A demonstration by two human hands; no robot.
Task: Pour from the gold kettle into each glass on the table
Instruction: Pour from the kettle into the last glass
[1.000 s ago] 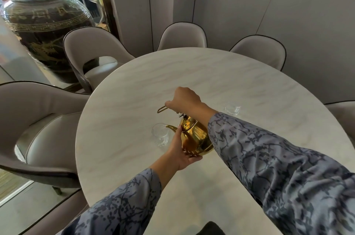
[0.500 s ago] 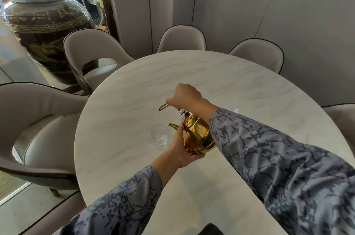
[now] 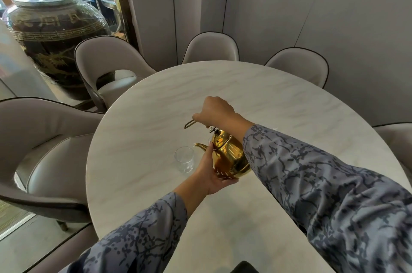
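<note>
Marble table [image 3: 278, 98], chairs round. Right hand [image 3: 215, 112] grips kettle [image 3: 231, 156] handle; left hand [image 3: 211, 172] cups kettle belly. Spout points left, tip over glass [image 3: 184, 159] rim.

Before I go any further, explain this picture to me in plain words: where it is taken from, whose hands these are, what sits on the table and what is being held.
There is no machine here. A camera worn on a person's head looks forward and down at their own two arms. The right hand grips the wire handle of a gold kettle, and the left hand supports its body from below. The kettle is tipped so its spout reaches over a clear glass standing on the round marble table. Whether liquid is flowing is too faint to tell. Grey chairs ring the table.
</note>
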